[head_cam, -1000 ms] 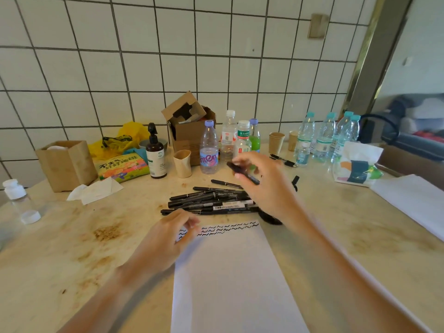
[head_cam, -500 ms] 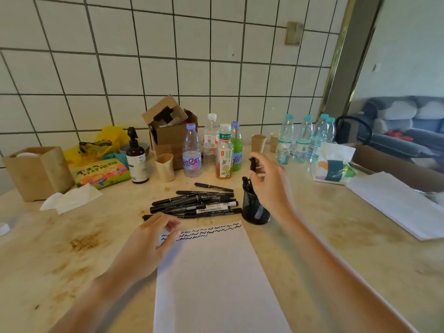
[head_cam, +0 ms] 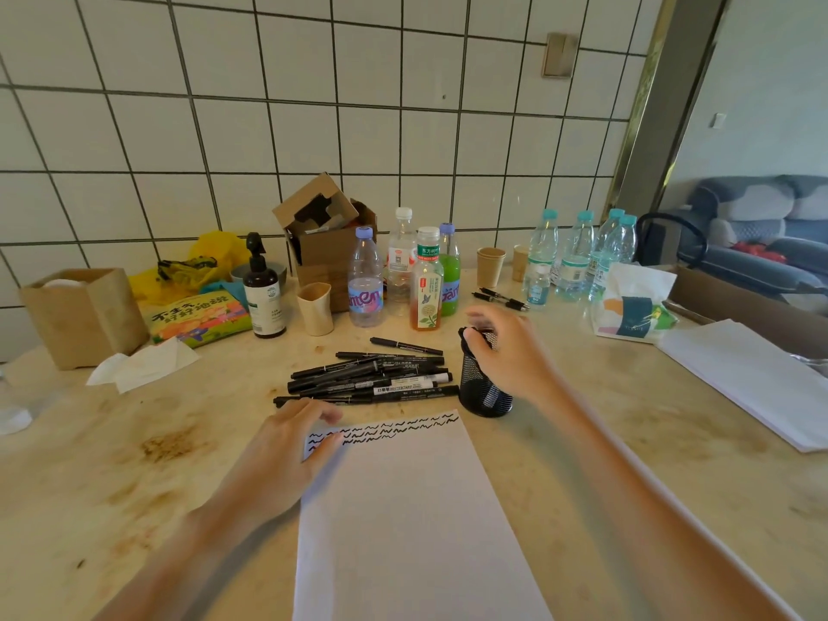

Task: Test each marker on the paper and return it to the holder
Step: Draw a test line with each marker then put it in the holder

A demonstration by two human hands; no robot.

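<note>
Your picture is bright with soft daylight. The tiled wall bends near the edges. Your right hand looks blurry. Your arms make only faint shadows on the table.

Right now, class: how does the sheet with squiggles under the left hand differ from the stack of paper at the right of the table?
The sheet bears two rows of black squiggles along its far edge; the stack looks blank. The sheet lies straight ahead with the left hand resting on it; the stack lies angled, untouched. The sheet looks single; the stack shows several layers. Both are white and lie flat on the table.
</note>
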